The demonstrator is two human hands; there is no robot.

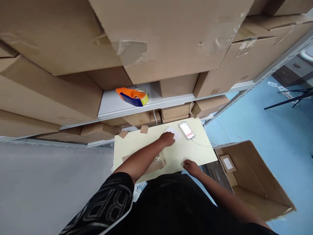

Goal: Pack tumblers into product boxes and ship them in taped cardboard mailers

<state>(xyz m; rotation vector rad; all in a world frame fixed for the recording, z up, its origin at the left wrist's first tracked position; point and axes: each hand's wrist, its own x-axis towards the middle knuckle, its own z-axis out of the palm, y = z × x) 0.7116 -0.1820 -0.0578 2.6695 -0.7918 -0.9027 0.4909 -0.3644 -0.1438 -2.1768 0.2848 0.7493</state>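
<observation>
My left hand (167,139) is closed over the left side of a white sheet of paper (174,132) on the pale yellow tabletop (198,151). The fingertips are partly hidden, but the paper seems to be pinched in them. Close to the table's front edge, my right hand (192,167) has its fingers curled together; whatever may be between them is too small to make out. Beneath my left forearm lies a flattened brown cardboard piece (156,165) with shiny clear tape. A blurred-out phone-like device (186,130) with a white cable rests right of the paper.
Two small cardboard scraps (144,129) lie at the table's back edge. An orange and blue tape dispenser (132,96) sits on the shelf (151,106) above, among stacked cardboard boxes (176,42). A large open carton (251,176) stands at the right, holding a small labelled box (228,163).
</observation>
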